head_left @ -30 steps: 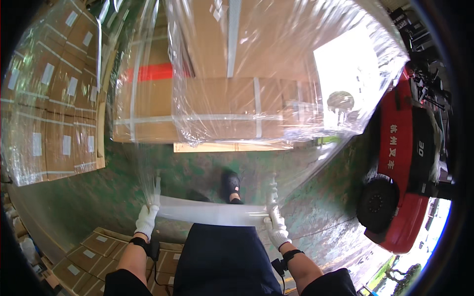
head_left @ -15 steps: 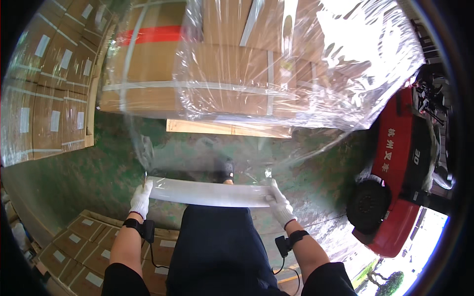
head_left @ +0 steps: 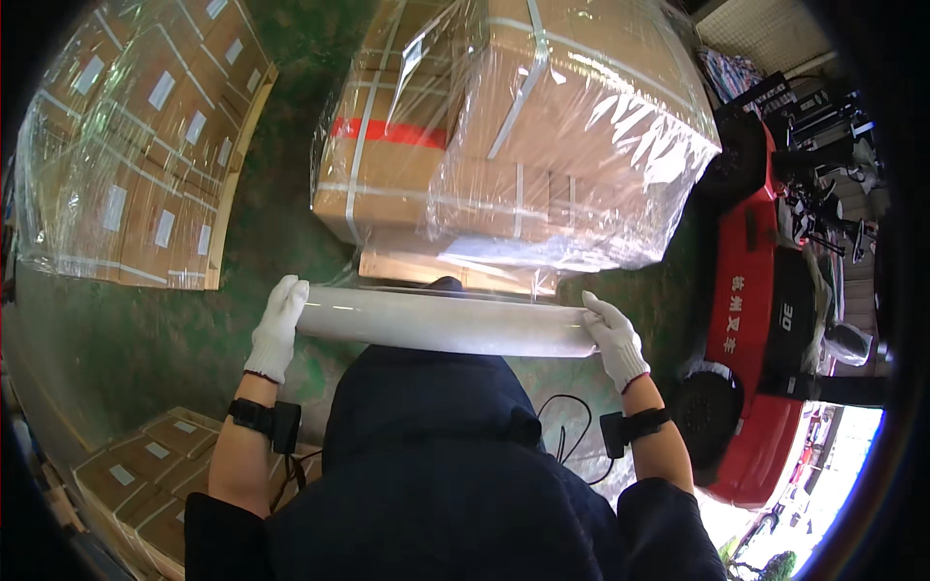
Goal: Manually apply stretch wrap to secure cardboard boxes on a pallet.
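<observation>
A long roll of clear stretch film lies level across the front of my body. My left hand, in a white knit glove, grips its left end. The right end is held by my right hand, gloved alike. Beyond the roll stands a stack of cardboard boxes with pale straps, a red stripe and shiny film around it. A wooden pallet shows under the stack's near side. The film's far run, between roll and stack, is hard to make out.
At the left is another film-wrapped stack of boxes on a pallet. More boxes sit at the lower left, behind me. A red and black forklift stands on the right. The floor is green and worn.
The roll and both hands have come up in the view, and the roll looks larger. The wrapped stack now shows more of its top. My body leans further forward.
</observation>
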A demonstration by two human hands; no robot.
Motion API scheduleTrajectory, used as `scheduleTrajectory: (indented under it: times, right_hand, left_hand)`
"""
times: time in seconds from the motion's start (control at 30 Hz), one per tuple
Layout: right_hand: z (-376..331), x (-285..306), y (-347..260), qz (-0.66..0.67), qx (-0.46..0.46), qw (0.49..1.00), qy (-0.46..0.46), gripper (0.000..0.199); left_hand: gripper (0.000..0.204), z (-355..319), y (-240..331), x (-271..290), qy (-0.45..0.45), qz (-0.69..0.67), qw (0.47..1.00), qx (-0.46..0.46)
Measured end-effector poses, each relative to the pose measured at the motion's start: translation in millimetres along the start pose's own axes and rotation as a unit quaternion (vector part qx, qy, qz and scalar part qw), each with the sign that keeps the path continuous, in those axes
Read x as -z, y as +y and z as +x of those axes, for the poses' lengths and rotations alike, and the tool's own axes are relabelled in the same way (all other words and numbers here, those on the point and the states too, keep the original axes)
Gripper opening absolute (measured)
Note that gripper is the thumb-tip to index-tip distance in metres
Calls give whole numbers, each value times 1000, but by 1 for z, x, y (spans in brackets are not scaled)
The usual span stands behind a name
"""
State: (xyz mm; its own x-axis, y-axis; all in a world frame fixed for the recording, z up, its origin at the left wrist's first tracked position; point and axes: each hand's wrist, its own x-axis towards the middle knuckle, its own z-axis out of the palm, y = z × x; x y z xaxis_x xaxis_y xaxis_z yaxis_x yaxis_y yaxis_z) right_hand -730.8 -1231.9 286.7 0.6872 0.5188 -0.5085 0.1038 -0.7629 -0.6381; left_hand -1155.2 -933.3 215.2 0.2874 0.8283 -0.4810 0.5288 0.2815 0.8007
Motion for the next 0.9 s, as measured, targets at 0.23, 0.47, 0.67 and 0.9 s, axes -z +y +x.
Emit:
scheduleTrajectory:
  times: [0.23,0.47,0.67,0.9]
  right_hand:
    - [49,33,-90,26,43,999,-8,38]
    - [67,72,-178,103,115,987,-49,39]
    - [66,63,-226,55,82,995,-34,36]
    - [11,48,-359,173,168,967,79,38]
  left_hand:
    - [63,50,45,8,37,-117,991,-53]
    - [48,68,109,37,83,-228,969,-38]
    - [48,121,128,51,71,-241,968,-13]
    - [52,205,182,105,-20,-258,966,-21]
